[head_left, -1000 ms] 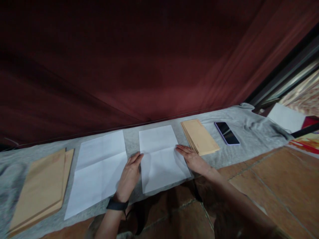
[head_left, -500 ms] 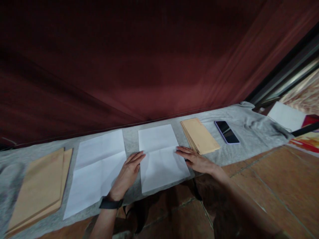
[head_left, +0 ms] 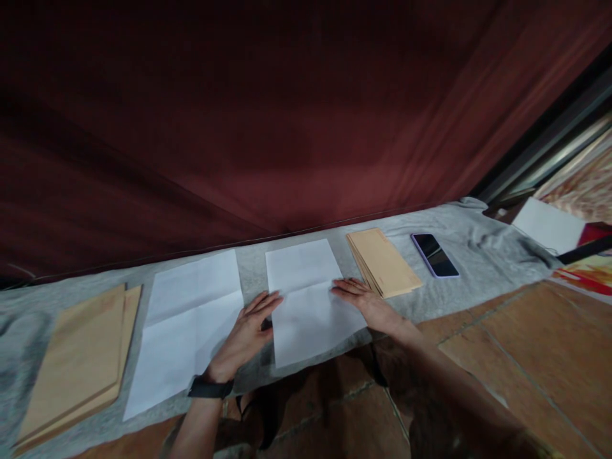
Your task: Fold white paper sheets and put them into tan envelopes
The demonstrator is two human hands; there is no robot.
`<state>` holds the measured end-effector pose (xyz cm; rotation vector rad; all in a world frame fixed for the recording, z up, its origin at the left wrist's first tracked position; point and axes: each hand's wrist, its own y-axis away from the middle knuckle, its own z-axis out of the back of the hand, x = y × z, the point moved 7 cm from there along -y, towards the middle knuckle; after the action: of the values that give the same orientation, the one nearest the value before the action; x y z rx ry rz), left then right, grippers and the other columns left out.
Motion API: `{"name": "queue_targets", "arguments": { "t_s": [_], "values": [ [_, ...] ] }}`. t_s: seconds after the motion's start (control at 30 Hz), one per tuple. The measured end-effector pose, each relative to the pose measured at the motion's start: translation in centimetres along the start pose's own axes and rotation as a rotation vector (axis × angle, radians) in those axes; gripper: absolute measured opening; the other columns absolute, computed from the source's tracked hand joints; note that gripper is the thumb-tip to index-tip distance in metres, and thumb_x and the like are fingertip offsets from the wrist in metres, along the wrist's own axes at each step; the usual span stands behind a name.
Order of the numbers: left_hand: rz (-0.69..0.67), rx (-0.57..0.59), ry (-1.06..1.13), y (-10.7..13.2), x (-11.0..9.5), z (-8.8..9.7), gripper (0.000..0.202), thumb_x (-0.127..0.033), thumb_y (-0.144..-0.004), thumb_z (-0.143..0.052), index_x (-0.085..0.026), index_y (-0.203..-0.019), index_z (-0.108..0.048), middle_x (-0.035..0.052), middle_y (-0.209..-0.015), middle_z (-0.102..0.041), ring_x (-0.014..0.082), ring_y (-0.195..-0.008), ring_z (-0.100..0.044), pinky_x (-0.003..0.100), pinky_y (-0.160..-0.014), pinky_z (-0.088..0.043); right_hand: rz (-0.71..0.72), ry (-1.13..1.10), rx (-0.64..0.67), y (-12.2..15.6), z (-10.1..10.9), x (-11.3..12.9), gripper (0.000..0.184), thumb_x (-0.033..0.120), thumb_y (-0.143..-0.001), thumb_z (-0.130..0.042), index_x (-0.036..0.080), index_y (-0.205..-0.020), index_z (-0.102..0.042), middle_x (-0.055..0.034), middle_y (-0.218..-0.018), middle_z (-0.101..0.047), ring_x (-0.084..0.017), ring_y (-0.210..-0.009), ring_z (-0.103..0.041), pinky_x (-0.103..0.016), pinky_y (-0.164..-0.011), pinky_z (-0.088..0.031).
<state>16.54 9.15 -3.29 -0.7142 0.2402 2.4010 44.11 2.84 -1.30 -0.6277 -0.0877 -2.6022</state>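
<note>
A creased white sheet (head_left: 306,287) lies on the grey cloth (head_left: 454,287) in front of me. My left hand (head_left: 246,331), with a dark wristband, rests flat at the sheet's left edge, fingers stretched and touching the paper. My right hand (head_left: 366,301) lies flat on the sheet's right edge at the crease, fingers extended. The near half of the sheet looks slightly lifted between my hands. A second creased white sheet (head_left: 186,325) lies to the left of my left hand.
A stack of tan envelopes (head_left: 385,262) sits just right of my right hand, with a phone (head_left: 435,255) beyond it. Larger brown envelopes (head_left: 76,357) lie at the far left. A dark red curtain (head_left: 268,115) hangs behind. Tiled floor (head_left: 526,344) is in front.
My left hand has slid a little right onto the sheet's left edge. My right hand has edged slightly inward. The sheet's near half has shifted up a bit.
</note>
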Motion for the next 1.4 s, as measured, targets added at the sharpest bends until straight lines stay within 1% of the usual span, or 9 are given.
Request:
{"name": "queue_targets", "arguments": {
  "t_s": [0.17,0.3,0.47,0.6,0.73,0.87,1.0,1.17,1.4],
  "values": [
    [-0.059,-0.008,0.061,0.1,-1.0,0.7,0.057,-0.01,-0.082,-0.05,-0.032,-0.133,-0.061,-0.0026,-0.145,-0.056,0.0221,-0.147,-0.034,0.05,-0.12,-0.033,0.067,-0.071,-0.019,0.2,1.1,0.3,0.055,0.008,-0.088,-0.054,0.029,-0.139,-0.058,-0.0054,-0.143,-0.057,-0.022,-0.134,-0.05,-0.047,-0.122,-0.024],
    [-0.071,0.049,0.17,0.6,-1.6,1.4,0.042,-0.025,-0.086,-0.059,-0.031,-0.127,-0.067,0.0015,-0.138,-0.063,0.0246,-0.137,-0.049,0.049,-0.116,-0.039,0.087,-0.176,-0.053,0.4,1.6,0.6,0.043,0.019,-0.092,-0.058,0.03,-0.134,-0.063,-0.0029,-0.134,-0.065,-0.021,-0.129,-0.056,-0.043,-0.117,-0.034],
    [-0.069,-0.019,0.21,0.2,-1.5,1.4,0.039,-0.027,-0.084,-0.063,-0.031,-0.123,-0.069,0.0036,-0.134,-0.066,0.0242,-0.129,-0.057,0.049,-0.114,-0.042,0.058,-0.232,-0.042,0.0,0.9,0.6,0.047,0.027,-0.088,-0.066,0.027,-0.135,-0.063,-0.0061,-0.135,-0.065,-0.024,-0.128,-0.057,-0.041,-0.113,-0.041],
    [-0.035,-0.075,0.205,-0.5,-1.2,1.2,0.039,-0.017,-0.085,-0.054,-0.03,-0.117,-0.072,0.0031,-0.13,-0.069,0.0219,-0.125,-0.059,0.047,-0.113,-0.042,0.008,-0.237,-0.073,-0.2,1.0,0.1,0.044,0.025,-0.091,-0.06,0.024,-0.135,-0.063,-0.0097,-0.139,-0.061,-0.025,-0.129,-0.056,-0.042,-0.112,-0.042],
    [0.101,-0.105,0.223,-0.3,-0.9,1.7,0.032,-0.023,-0.085,-0.052,-0.024,-0.105,-0.076,0.0047,-0.118,-0.074,0.0226,-0.113,-0.066,0.04,-0.107,-0.047,0.01,-0.307,-0.038,-0.3,1.4,0.4,0.042,0.031,-0.093,-0.059,0.026,-0.135,-0.062,-0.0068,-0.137,-0.062,-0.025,-0.128,-0.057,-0.041,-0.11,-0.043],
    [0.252,-0.08,0.25,0.4,-0.7,1.8,0.037,-0.047,-0.087,-0.051,-0.021,-0.082,-0.076,0.0065,-0.091,-0.079,0.0251,-0.088,-0.07,0.035,-0.087,-0.053,-0.217,-0.331,-0.076,-0.1,1.0,-0.9,0.036,0.042,-0.099,-0.049,0.025,-0.121,-0.072,-0.0055,-0.118,-0.073,-0.024,-0.112,-0.067,-0.035,-0.097,-0.051],
    [0.282,-0.105,0.294,0.2,-0.8,1.7,0.041,-0.053,-0.086,-0.05,-0.019,-0.079,-0.074,0.0057,-0.084,-0.077,0.0232,-0.079,-0.067,0.03,-0.075,-0.051,-0.44,-0.275,-0.125,0.0,0.0,-2.7,0.035,0.046,-0.094,-0.057,0.018,-0.101,-0.077,-0.01,-0.095,-0.078,-0.028,-0.098,-0.071,-0.034,-0.084,-0.055],
    [0.344,-0.184,0.349,-0.4,-0.8,1.9,0.042,-0.054,-0.084,-0.051,-0.018,-0.076,-0.07,0.0023,-0.073,-0.071,0.018,-0.07,-0.06,0.026,-0.066,-0.045,-0.411,-0.365,-0.176,-0.8,-0.4,-3.4,0.027,0.037,-0.09,-0.063,0.018,-0.104,-0.075,-0.0102,-0.102,-0.077,-0.028,-0.101,-0.07,-0.034,-0.084,-0.055],
    [0.392,-0.201,0.463,-0.5,-0.6,1.8,0.037,-0.052,-0.079,-0.056,-0.018,-0.072,-0.067,-0.0007,-0.065,-0.064,0.0159,-0.066,-0.056,0.024,-0.061,-0.044,-0.469,-0.45,-0.192,-1.3,-1.2,-4.5,0.027,0.038,-0.091,-0.06,0.017,-0.102,-0.073,-0.0066,-0.094,-0.077,-0.024,-0.087,-0.07,-0.032,-0.076,-0.053]
  ]
}}
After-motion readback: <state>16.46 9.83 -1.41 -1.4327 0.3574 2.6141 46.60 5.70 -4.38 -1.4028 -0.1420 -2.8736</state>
